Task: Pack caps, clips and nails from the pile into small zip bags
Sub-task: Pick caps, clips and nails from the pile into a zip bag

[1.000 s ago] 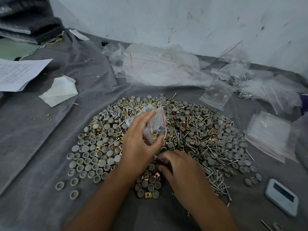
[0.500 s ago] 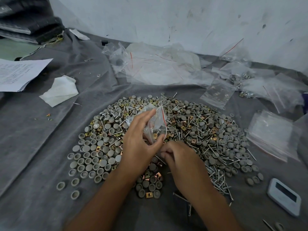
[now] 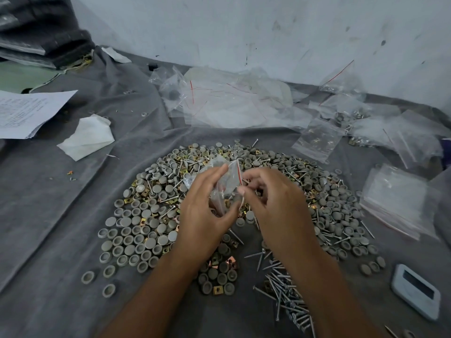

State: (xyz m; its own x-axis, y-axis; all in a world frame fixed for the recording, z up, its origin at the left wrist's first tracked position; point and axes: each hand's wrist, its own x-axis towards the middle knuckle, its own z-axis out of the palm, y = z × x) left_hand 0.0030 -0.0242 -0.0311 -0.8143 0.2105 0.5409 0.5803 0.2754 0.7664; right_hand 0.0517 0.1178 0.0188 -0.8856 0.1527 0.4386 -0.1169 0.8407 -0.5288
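— Where was the small clear plastic zip bag with the red seal line [image 3: 225, 182]?

— Above the middle of the wide pile of grey round plastic caps, brass-coloured square clips and steel nails [image 3: 156, 215], held up off the grey cloth-covered surface [image 3: 48, 215]. The left hand [image 3: 203, 215] had it in its grip, thumb below and fingers curled round the far side.

— And the right hand [image 3: 275, 203]?

— Just beside it, at the bag's red-lined mouth. Its thumb and fingers were curled and pinched together there; something thin seemed to sit between them, but I couldn't make out what it was.

— Anything else lying about?

— A loose scatter of nails [image 3: 285, 296] near the right forearm, a stack of flat clear zip bags [image 3: 400, 206] to the right, a crumpled heap of more clear bags [image 3: 234, 103] against the wall, a white folded tissue [image 3: 87, 136] and printed paper sheets [image 3: 26, 111] on the left, and a small white device with a dark screen [image 3: 415, 290] at lower right.
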